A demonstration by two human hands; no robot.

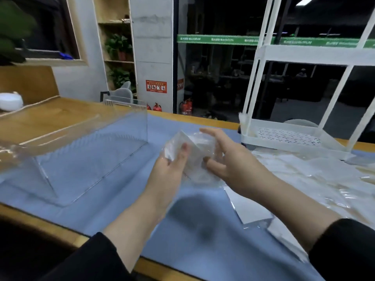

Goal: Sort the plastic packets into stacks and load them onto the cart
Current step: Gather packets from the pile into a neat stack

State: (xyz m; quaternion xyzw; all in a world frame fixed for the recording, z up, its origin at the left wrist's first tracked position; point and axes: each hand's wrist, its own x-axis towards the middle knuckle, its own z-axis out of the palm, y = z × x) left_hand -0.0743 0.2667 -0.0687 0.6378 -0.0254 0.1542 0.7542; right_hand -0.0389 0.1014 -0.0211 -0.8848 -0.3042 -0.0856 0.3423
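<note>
Head view: both hands hold one small bundle of clear plastic packets (192,153) above the blue mat (125,191), mid-scene. The left hand (172,165) grips its near-left edge, thumb on top; the right hand (221,157) curls round its right side. How many packets are in the bundle cannot be told. More loose packets (300,179) lie spread to the right, too overlapped to count. One white cart (294,136) stands at far right. One clear acrylic box (87,142) sits at left. Three red fire extinguishers (186,107) stand on the floor beyond.
</note>
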